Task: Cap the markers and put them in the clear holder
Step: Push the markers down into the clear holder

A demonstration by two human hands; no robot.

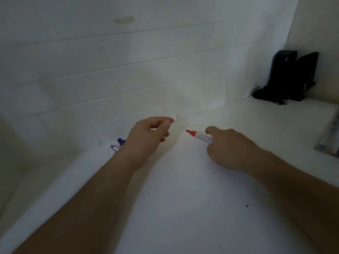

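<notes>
My right hand [227, 147] grips an uncapped red marker [199, 136], its red tip pointing left toward my other hand. My left hand [148, 134] is closed around a pale, clear cap [175, 119] pinched between thumb and fingers; the cap is faint and hard to make out. A gap separates the cap from the marker tip. Behind my left wrist, a purple marker [121, 141] and a pink one [114, 147] lie on the counter by the wall. The clear holder [328, 140] stands at the far right edge, partly cut off.
The white counter [183, 198] runs beneath both arms, with a white tiled wall [128, 70] behind it. A black object [288, 77] stands in the back right corner. The counter's left edge drops off beside my left forearm.
</notes>
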